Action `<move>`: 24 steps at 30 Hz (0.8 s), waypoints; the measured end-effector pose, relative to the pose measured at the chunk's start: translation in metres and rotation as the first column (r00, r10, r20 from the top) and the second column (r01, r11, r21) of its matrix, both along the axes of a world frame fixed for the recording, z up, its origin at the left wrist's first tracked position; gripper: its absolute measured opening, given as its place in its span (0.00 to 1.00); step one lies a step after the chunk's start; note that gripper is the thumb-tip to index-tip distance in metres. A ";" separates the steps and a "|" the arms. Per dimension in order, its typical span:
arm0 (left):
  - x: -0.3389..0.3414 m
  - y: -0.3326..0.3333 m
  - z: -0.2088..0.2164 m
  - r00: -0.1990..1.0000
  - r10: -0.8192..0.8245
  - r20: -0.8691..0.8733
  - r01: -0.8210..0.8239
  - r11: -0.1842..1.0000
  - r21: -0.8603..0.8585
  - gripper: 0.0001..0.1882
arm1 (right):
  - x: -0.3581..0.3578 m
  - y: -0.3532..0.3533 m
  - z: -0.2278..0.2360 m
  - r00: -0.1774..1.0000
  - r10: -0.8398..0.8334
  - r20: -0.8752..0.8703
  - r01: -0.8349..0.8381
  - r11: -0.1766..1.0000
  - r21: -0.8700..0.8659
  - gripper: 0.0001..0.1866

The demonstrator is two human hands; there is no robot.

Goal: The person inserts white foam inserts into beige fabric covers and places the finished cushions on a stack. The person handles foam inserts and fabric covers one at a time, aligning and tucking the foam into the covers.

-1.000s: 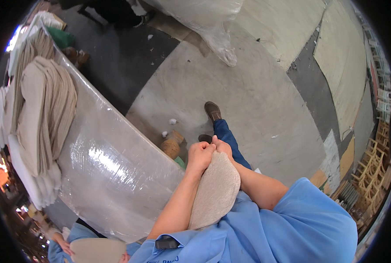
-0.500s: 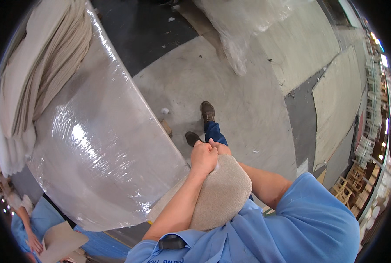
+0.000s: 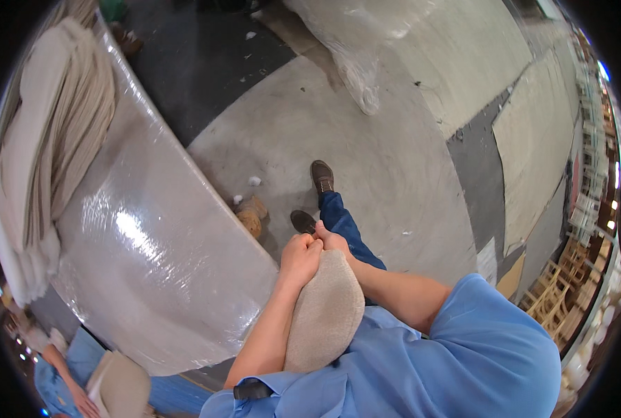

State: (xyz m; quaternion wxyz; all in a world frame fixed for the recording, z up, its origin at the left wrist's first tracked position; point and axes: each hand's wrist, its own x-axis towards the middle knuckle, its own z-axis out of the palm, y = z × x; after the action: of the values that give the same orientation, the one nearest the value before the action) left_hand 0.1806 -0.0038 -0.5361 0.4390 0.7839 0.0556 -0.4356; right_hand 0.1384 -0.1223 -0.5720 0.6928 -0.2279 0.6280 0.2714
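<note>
A beige fabric-covered cushion [image 3: 328, 313] with rounded edges is held against the front of my blue shirt. My left hand [image 3: 301, 259] is closed on its far end, and my right hand [image 3: 333, 242] is closed there too, right beside the left. Fingers of both hands are bunched together, so what exactly they pinch is partly hidden. My left forearm lies along the cushion's left side. Just left of it stands a table [image 3: 178, 258] wrapped in shiny clear film. A pile of beige fabric pieces [image 3: 53, 132] lies at its far left, over white padding [image 3: 21, 251].
At lower left, a co-worker's hand [image 3: 81, 400] touches another beige piece [image 3: 122, 383]. A brown object [image 3: 251, 216] sits by the table's edge. Crumpled clear plastic [image 3: 359, 76] and flat sheets [image 3: 533, 153] lie on the floor. Wooden frames [image 3: 551, 292] stand at right.
Both hands have shifted slightly left and toward me with the cushion, which now shows narrower and turned more on edge. The view has shifted a little, and the co-worker's piece has tilted.
</note>
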 end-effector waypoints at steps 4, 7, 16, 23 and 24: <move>0.002 -0.012 0.014 0.989 -0.081 0.124 0.076 0.996 0.043 0.19 | -0.004 -0.019 0.031 0.996 -0.044 0.083 0.044 0.999 0.006 0.31; 0.008 -0.010 0.020 0.994 -0.108 0.034 0.107 0.993 0.040 0.21 | -0.037 -0.024 0.032 0.954 -0.233 0.192 0.232 0.972 0.026 0.32; 0.010 -0.020 0.004 0.848 -0.030 -0.529 -0.063 0.986 -0.157 0.29 | -0.037 -0.007 0.037 0.964 -0.213 0.159 0.209 0.977 0.042 0.27; -0.006 -0.021 -0.002 0.987 -0.047 -0.150 0.042 0.998 -0.039 0.26 | -0.039 -0.001 -0.007 0.989 -0.100 0.109 0.108 0.991 -0.077 0.14; -0.009 -0.024 0.000 0.995 -0.035 -0.096 0.033 0.999 -0.025 0.25 | -0.035 0.001 -0.006 0.994 -0.091 0.068 0.097 0.990 -0.100 0.14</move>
State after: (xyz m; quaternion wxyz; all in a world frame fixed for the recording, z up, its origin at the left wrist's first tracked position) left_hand 0.1715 -0.0276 -0.5360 0.4374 0.7577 0.0582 -0.4809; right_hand 0.1031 -0.1217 -0.5783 0.7117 -0.2420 0.6290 0.1981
